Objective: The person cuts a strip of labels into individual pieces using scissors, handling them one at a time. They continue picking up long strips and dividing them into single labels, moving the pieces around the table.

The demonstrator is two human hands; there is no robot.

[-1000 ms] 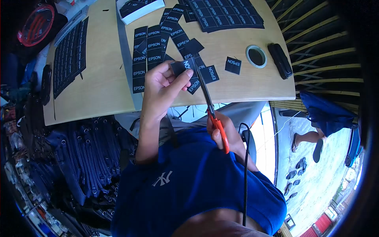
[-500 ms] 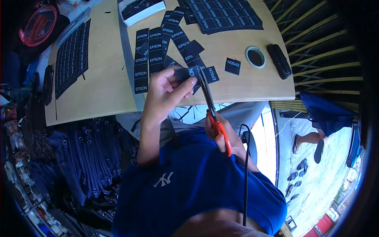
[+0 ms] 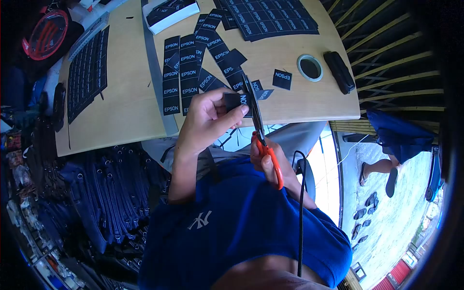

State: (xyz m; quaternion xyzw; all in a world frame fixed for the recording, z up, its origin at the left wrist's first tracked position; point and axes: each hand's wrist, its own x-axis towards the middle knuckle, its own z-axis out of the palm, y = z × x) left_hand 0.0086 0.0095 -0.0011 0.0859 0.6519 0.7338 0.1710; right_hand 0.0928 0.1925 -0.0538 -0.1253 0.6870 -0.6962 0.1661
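Left hand (image 3: 205, 118) pinches a black label piece (image 3: 233, 100) between thumb and fingers, just above the near edge of the counter (image 3: 121, 96); right hand (image 3: 286, 163) is wrapped round the orange handles of the scissors (image 3: 276, 169). Blades point away from the body, along the label piece's right edge; can't tell how far apart they are. Label piece looks thin, light, fairly flexible, probably not slippery; should bend if held far from the blades, so best hold is a flat pinch close to the edge, fingertips clear. Scissors look stiff, a bit heavier; take by the handles. Containers: white open box (image 3: 176, 21) at the far side, dark printed pieces (image 3: 166, 9) inside, count unclear. Black case (image 3: 339, 72), right side, looks closed, contents not visible. Printed strips (image 3: 171, 77) lie between box and left hand, some overlapping; tape roll (image 3: 299, 67) beside case.
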